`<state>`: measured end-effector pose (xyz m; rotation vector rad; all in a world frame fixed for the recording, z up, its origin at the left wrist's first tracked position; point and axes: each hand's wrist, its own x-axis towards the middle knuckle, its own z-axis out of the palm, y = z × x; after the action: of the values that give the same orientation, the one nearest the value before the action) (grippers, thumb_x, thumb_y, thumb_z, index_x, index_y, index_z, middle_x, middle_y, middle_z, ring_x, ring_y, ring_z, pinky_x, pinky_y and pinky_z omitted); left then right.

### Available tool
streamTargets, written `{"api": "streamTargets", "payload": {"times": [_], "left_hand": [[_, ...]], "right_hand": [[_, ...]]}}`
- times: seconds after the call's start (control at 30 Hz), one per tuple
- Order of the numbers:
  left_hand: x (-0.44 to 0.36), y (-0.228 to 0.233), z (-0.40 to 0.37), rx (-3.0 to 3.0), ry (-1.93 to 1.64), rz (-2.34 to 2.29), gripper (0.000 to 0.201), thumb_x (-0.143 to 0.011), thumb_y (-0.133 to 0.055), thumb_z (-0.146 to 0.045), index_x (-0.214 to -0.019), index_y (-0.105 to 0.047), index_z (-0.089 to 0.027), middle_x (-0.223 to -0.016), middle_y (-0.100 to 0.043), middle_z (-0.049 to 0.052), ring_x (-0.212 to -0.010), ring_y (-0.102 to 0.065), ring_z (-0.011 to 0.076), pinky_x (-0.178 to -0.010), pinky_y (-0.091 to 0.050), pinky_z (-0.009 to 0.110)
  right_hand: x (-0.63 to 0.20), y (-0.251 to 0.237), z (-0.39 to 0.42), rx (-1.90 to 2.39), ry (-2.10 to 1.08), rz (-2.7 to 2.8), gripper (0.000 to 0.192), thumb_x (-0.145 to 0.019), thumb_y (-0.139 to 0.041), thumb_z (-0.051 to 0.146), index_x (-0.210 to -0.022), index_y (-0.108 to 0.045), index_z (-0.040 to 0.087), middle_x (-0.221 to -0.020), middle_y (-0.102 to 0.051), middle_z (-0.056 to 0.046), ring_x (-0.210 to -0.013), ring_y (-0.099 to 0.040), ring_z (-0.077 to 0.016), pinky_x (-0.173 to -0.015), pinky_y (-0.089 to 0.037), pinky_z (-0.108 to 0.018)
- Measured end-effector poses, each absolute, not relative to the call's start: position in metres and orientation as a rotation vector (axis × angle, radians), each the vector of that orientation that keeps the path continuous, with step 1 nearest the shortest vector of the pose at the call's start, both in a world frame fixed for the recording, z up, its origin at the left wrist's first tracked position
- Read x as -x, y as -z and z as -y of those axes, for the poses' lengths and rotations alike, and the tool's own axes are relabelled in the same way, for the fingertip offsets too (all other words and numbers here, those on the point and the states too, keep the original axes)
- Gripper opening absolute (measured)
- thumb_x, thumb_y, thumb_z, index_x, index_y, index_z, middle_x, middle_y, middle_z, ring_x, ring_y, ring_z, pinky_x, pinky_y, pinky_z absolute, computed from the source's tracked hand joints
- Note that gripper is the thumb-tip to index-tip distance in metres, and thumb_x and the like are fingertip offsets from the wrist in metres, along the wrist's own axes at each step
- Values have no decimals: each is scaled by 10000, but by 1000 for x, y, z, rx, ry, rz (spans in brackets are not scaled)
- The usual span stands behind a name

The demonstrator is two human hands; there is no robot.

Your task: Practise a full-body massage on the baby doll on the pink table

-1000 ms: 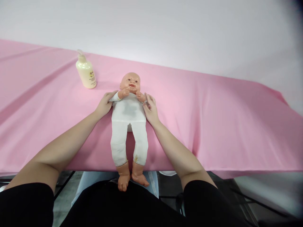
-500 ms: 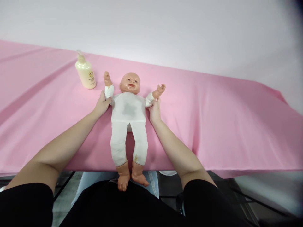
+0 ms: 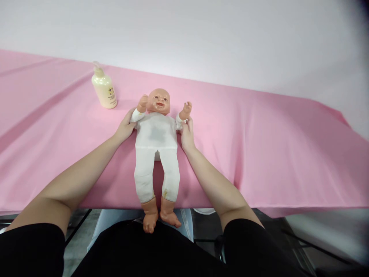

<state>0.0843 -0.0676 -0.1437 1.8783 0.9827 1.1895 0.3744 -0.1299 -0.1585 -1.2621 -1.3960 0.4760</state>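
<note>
**Mia:** What is lying on the pink cloth [image 3: 259, 146]?

**Ben:** A baby doll [image 3: 157, 132]. It lies on its back in the middle of the cloth, in white clothes. Its head points away from the person. Its bare feet hang over the near edge of the cloth.

**Mia:** What do the hands do?

**Ben:** The left hand [image 3: 126, 126] holds the doll's arm on the left side of the picture. The fingers are curled around the white sleeve, close together. The right hand [image 3: 187, 134] holds the other arm. Its fingers pinch the sleeve just under the doll's little fist.

**Mia:** Where are the doll's arms?

**Ben:** Both are bent up. One fist is right beside the doll's cheek. The other fist sticks up a bit away from the head.

**Mia:** Can you see every finger?

**Ben:** No. Some are tucked behind the doll's sleeves, so I cannot tell about those.

**Mia:** What else is there?

**Ben:** A cream pump bottle [image 3: 104, 90] stands up straight on the cloth. It is near the doll's head, off to the left, and it touches nothing but the cloth. Behind the cloth is a plain white wall [image 3: 201, 34].
</note>
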Motion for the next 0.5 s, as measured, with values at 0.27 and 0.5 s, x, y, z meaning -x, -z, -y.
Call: {"api": "streamTargets", "payload": {"times": [0.27, 0.5], "left_hand": [[-84, 135, 77, -2122, -1162, -1036, 624, -794, -473, -105, -1400, -583, -206, -1332, -633, 98, -1286, -548, 279, -1187, -398, 489], [-86, 136, 76, -1969, -1182, -1031, 591, -816, -507, -138, -1405, -511, -191, -1386, -610, 104, -1293, -555, 281, -1156, -434, 480]], "right_hand": [[-368, 142, 142, 1297, -466, 1529, 576, -922, -567, 581, -1427, -518, 308, -1476, -483, -108, -1396, -466, -279, -1183, -427, -540], [-365, 145, 139, 1208, -630, 1351, 595, -981, -407, 613, -1486, -387, 299, -1525, -482, -84, -1424, -464, -258, -1209, -395, -553]]}}
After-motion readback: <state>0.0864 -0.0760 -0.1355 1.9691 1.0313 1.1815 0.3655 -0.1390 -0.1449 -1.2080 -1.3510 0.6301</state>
